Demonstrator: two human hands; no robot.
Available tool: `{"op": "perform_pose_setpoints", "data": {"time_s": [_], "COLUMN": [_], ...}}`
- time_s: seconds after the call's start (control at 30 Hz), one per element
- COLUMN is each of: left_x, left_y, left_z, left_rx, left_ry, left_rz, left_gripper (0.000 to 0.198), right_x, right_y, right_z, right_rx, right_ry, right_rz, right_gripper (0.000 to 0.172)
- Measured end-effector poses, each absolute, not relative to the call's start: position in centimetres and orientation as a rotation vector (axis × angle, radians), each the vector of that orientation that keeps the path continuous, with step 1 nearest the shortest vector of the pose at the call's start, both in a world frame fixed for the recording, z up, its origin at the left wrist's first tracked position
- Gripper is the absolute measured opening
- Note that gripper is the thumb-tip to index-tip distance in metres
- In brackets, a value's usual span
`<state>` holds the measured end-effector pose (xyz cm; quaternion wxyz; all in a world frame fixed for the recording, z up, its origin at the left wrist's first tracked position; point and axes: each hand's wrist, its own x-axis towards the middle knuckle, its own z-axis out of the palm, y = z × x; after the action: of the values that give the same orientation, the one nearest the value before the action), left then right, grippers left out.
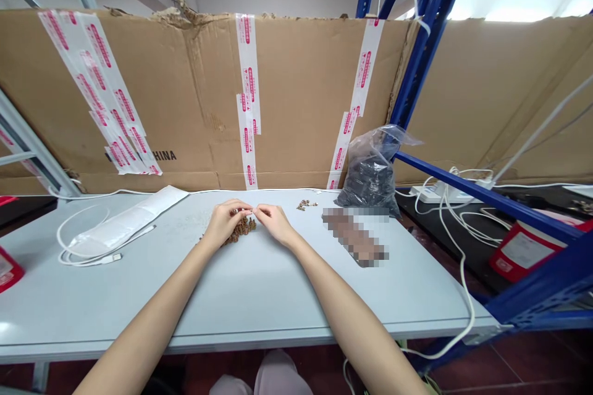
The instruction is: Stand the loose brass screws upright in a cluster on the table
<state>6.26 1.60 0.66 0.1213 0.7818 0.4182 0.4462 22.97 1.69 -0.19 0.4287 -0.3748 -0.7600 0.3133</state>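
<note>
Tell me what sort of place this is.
Probably a workshop or small assembly station: a blue metal frame stands beside a plain grey table, and a taped cardboard partition rises behind it.

The table (259, 302) is looking smooth and is shining a little. Behind the table, the cardboard (299, 92) is looking dull, and its top edge is looking rough and torn. Also behind the table, plastic tape (250, 80) is looking slick. On the table, the clear plastic bag (374, 157) is shining and crinkling, the white pouch (125, 226) is looking glossy, and the brown bits (241, 231) are looking bumpy. Right of the table, the blue post (424, 49) is gleaming like painted metal.
</note>
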Motion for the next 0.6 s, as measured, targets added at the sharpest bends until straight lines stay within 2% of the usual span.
{"op": "perform_pose_setpoints", "data": {"time_s": [0.3,0.6], "left_x": [6.81,7.13], "left_y": [1.37,1.13], "left_z": [0.68,0.64], "left_rx": [2.162,2.226], "left_ry": [1.246,1.220], "left_rz": [1.340,1.427], "left_gripper": [0.017,0.017], "right_x": [22.71,22.64], "right_y": [2.51,2.67], "right_z": [-0.81,-1.10], "right_rx": [-0.708,-0.645], "right_ry": [-1.733,-1.696], "right_rz": [1.211,1.277], "right_gripper": [0.035,0.038]}}
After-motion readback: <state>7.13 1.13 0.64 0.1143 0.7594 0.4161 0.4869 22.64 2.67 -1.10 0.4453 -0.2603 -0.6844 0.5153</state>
